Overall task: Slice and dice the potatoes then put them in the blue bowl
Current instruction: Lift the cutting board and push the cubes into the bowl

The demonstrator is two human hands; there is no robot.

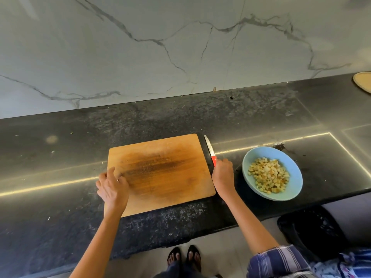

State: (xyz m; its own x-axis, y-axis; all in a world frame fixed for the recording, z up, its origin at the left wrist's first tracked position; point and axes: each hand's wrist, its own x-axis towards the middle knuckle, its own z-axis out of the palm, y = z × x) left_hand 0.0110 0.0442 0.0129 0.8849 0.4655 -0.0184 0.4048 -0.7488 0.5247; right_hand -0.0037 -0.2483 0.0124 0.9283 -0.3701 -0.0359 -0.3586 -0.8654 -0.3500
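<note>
Left hand [112, 187] resting on the near-left corner of the wooden cutting board [160, 171], fingers spread and relaxed, gripping nothing. Right hand [222, 173] curled around the red handle of the knife [210, 152], just off the board's right edge, blade pointing away over the dark counter [60, 197] — whether lying flat on it or lifted slightly, hard to tell.

Between the two hands, only bare board, stained dark in the middle, no potato left on it. Just beside the right hand, on its outer side: the blue bowl [297, 177], sitting on the counter near its front edge, filled with the diced potatoes [269, 178], a loose heap of pale yellow cubes. Cutting and transfer done, by the look of it; likely only setting the knife down remains.

On handling: cubes small, light, firm but probably damp and starchy, so apt to slip or stick to fingers — better scooped in a cupped palm or swept along the flat of the blade than pinched singly. Bowl wide and shallow; best lifted by the rim with support beneath, kept level so nothing rolls out. Knife to be held by the handle only, tip kept away from the other hand.

Farther right of the bowl, at the counter's back edge, part of a round woven mat [363, 82].
</note>
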